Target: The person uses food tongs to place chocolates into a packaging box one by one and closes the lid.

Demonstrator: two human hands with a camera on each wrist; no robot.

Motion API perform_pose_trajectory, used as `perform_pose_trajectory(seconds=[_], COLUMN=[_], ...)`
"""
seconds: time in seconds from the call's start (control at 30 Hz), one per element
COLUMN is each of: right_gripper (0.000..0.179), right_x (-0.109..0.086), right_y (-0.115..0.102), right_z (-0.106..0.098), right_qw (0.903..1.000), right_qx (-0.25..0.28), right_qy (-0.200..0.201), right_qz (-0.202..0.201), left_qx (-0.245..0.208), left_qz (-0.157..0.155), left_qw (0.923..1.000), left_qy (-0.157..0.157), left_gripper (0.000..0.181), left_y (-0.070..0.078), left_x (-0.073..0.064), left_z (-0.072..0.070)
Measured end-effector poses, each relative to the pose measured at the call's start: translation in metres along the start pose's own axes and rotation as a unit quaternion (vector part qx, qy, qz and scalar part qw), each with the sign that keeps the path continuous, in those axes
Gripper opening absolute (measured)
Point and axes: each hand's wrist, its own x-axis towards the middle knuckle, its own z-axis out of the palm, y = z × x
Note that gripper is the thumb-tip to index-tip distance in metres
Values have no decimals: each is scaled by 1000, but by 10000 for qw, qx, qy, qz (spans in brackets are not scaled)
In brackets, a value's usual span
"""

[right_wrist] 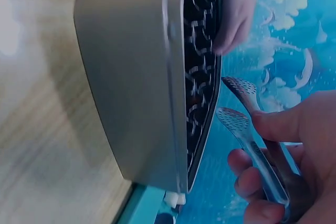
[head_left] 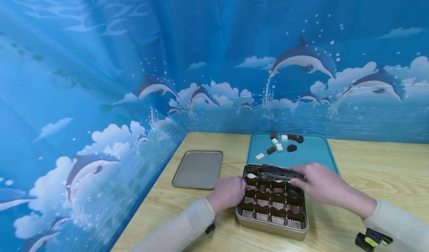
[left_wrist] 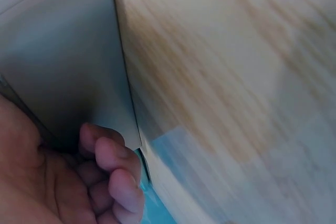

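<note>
A deep gold-toned tin box [head_left: 271, 228] with a dark divided insert stands on the table. White and brown chocolates sit in some of its compartments, including a white chocolate [head_left: 251, 176] at the back left. My right hand [head_left: 318, 181] holds metal tongs [right_wrist: 252, 135] over the back rows. Their perforated tips are apart, with nothing visible between them. My left hand [head_left: 230, 192] is at the tin's left side, gripping its edge. In the left wrist view, the curled fingers [left_wrist: 126, 192] lie against the tin's outer wall.
Behind the tin lies a teal tray [head_left: 315, 151] bearing several white and dark chocolates [head_left: 279, 147]. A flat metal lid [head_left: 199, 169] rests on the wooden table [head_left: 378, 166] to the left. A dolphin-printed blue curtain [head_left: 228, 58] stands along the back and left edges.
</note>
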Motion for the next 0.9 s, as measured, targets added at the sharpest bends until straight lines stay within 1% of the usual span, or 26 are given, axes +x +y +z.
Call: perform_pose_trajectory(seconds=[0.07, 0.23, 0.3, 0.37, 0.57, 0.7, 0.9], right_gripper=[47, 45, 45, 46, 48, 46, 48], right_x=[7, 25, 33, 40, 63, 74, 86], right_y=[6, 21, 27, 32, 50, 62, 70], right_z=[-3, -7, -9, -9, -7, -5, -5], right_qw=[9999, 9980, 9973, 9974, 9974, 9970, 9965], right_qx=[-127, -592, -692, -704, -565, -498, -554], right_qy=[51, 214, 229, 139, -347, -456, -428], right_qz=[-20, -78, -94, -44, 284, 387, 447], left_qx=[45, 125, 118, 122, 52, 27, 47], left_qz=[9, 17, 3, 2, 20, 59, 152], left_qw=[10000, 9999, 9999, 9999, 10000, 10000, 9998], left_qy=[20, -55, -85, -81, -28, 0, 115], left_gripper=[44, 44, 45, 45, 44, 44, 44], left_y=[0, 1, 0, 0, -2, -2, -3], left_x=[0, -1, -1, -1, -2, -2, -1], left_z=[0, 1, 2, 3, 4, 4, 5])
